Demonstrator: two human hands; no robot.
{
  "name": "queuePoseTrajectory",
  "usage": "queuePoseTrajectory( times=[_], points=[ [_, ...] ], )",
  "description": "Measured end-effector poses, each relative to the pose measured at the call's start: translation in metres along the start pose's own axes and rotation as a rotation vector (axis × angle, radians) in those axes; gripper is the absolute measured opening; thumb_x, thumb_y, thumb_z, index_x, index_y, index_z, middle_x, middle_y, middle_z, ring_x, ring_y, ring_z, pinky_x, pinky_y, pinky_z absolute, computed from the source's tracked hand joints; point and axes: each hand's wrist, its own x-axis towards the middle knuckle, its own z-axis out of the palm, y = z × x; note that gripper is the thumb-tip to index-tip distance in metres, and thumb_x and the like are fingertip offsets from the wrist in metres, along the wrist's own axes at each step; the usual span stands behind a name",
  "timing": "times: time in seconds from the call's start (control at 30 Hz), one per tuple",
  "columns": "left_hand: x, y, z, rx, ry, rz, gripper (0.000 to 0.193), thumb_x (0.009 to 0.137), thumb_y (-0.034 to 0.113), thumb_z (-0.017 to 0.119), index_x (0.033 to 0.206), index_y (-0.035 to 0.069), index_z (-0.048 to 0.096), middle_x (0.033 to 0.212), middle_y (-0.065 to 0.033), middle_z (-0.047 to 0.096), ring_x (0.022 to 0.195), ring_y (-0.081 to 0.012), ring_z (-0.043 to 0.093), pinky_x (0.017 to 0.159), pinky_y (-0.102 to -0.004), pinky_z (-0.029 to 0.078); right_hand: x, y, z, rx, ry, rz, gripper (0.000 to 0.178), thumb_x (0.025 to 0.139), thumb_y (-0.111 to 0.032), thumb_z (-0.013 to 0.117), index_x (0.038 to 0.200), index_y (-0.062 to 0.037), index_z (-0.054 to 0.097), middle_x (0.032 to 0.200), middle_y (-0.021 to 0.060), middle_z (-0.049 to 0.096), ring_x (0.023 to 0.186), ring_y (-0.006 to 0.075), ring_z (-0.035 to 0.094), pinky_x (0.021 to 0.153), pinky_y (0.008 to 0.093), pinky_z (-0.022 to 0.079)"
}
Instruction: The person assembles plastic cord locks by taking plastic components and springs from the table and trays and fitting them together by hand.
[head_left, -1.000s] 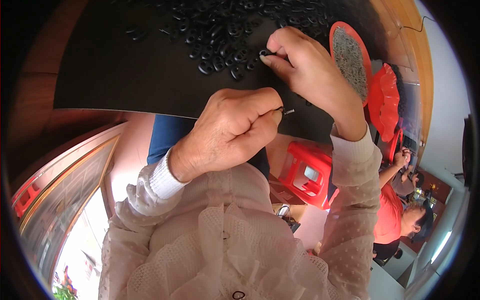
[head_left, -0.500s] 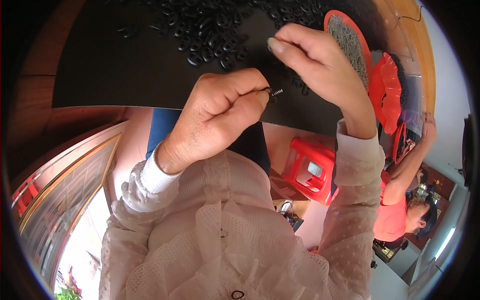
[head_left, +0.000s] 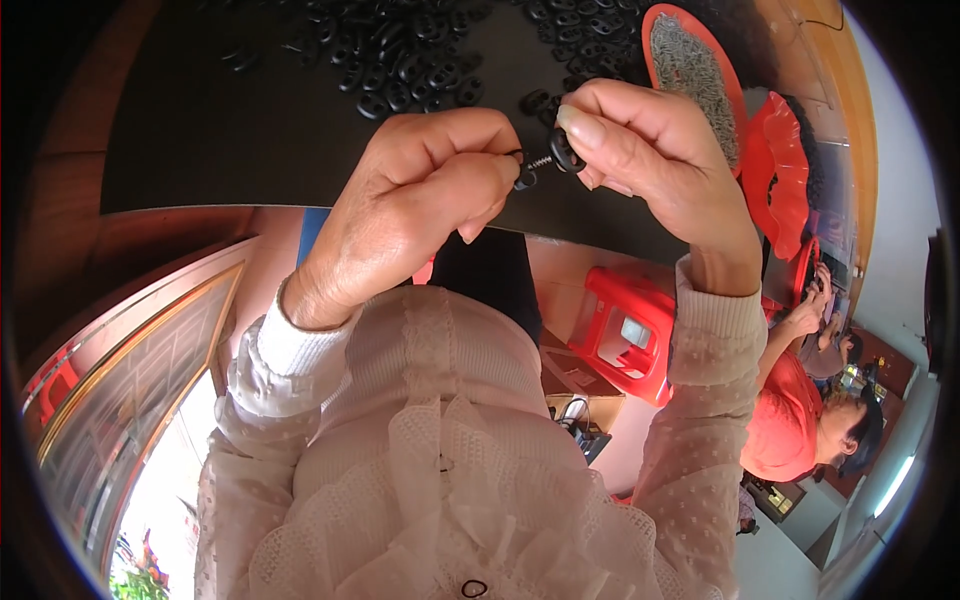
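one black part (head_left: 526,181), upper centre of frame, is clamped in the left hand (head_left: 415,190); the right hand (head_left: 655,150), near it, pinches a black oval piece (head_left: 567,152) (a spring (head_left: 541,163) lies between the two).

Lower-left glare (head_left: 168,475) (probably outdoor), fisheye-bent, dark-rimmed
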Motion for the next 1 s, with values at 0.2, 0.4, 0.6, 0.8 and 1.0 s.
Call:
queuePoseTrajectory(
  times=[0.2, 0.4, 0.6, 0.8, 1.0],
  points=[
    [0.003, 0.0, 0.002, 0.015, -0.001, -0.018, 0.014, 0.084, 0.007, 0.048, 0.072, 0.0, 0.053, 0.058, 0.0008, 0.045, 0.053, -0.0057, 0.042, 0.048, -0.023, 0.032, 0.002, 0.001, 0.0, -0.017, -0.003, -0.025, 0.03, 0.096, -0.025, 0.055, 0.078, -0.0006, 0.057, 0.061, -0.001, 0.048, 0.058, 0.0054, 0.042, 0.052, 0.0228, 0.034],
    [0.006, 0.0, 0.002, 0.043, -0.004, -0.011, 0.013, 0.083, 0.006, 0.048, 0.072, 0.001, 0.053, 0.057, 0.0017, 0.044, 0.053, -0.0045, 0.041, 0.046, -0.023, 0.031, 0.002, 0.008, 0.003, -0.017, 0.013, -0.084, 0.029, 0.095, -0.022, 0.056, 0.077, 0.0001, 0.056, 0.06, -0.0006, 0.046, 0.058, 0.0059, 0.041, 0.052, 0.0235, 0.033],
    [0.006, -0.003, 0.003, 0.024, -0.003, 0.028, 0.015, 0.085, 0.006, 0.049, 0.072, 0.001, 0.053, 0.06, 0.0023, 0.044, 0.055, -0.0049, 0.04, 0.049, -0.0229, 0.033, 0.003, 0.009, 0.009, -0.089, 0.053, -0.136, 0.026, 0.094, -0.019, 0.059, 0.078, 0.0014, 0.053, 0.059, 0.0008, 0.04, 0.055, 0.0077, 0.034, 0.048, 0.0264, 0.029],
    [0.006, -0.009, 0.0, -0.023, -0.014, 0.101, 0.015, 0.087, 0.004, 0.049, 0.073, 0.0, 0.053, 0.063, 0.0017, 0.046, 0.058, -0.0057, 0.04, 0.052, -0.0231, 0.034, 0.003, 0.009, 0.015, -0.053, 0.114, -0.14, 0.026, 0.094, -0.019, 0.059, 0.078, 0.0012, 0.053, 0.058, 0.0008, 0.038, 0.054, 0.0073, 0.032, 0.046, 0.0265, 0.028],
    [0.008, -0.009, -0.002, -0.057, -0.056, 0.123, 0.015, 0.089, 0.005, 0.05, 0.076, 0.0, 0.055, 0.064, 0.0012, 0.048, 0.058, -0.0059, 0.042, 0.052, -0.0227, 0.035, 0.004, 0.006, 0.012, 0.045, 0.073, -0.061, 0.028, 0.094, -0.02, 0.059, 0.077, 0.0008, 0.052, 0.059, -0.0008, 0.037, 0.054, 0.0066, 0.032, 0.047, 0.0255, 0.028]
  ],
)
